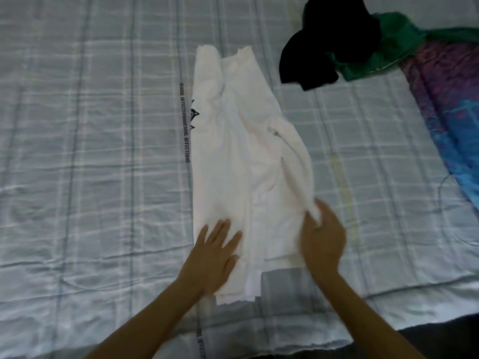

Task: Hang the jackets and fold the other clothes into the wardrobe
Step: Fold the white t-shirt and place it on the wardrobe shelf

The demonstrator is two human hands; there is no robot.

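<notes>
White shirt flat on plaid bedsheet, mid-frame, lengthwise away from the person. Already folded in from both sides into a long strip; near hem uneven, several layers showing. Small black print peeking out at the strip's left edge.

Left hand: released, fingers straight and spread, palm down on near-left corner of the shirt, pressing it to the bed.

Right hand: grasping, fingers curled round a bunched fold at the shirt's near-right edge. Fold lifted off the sheet, running as a raised ridge up the right side. Motion-blurred, so exact finger placement unclear.

Lettered strip on the sheet just beside the shirt's left edge, text partly readable: "EQUAL AFFECTION".

Far right: black garment, crumpled, apart from the white shirt. Green garment touching it, partly underneath. Purple-blue patterned cloth along the right side of the bed, meeting the green one at its far end.

Wardrobe not in view.
</notes>
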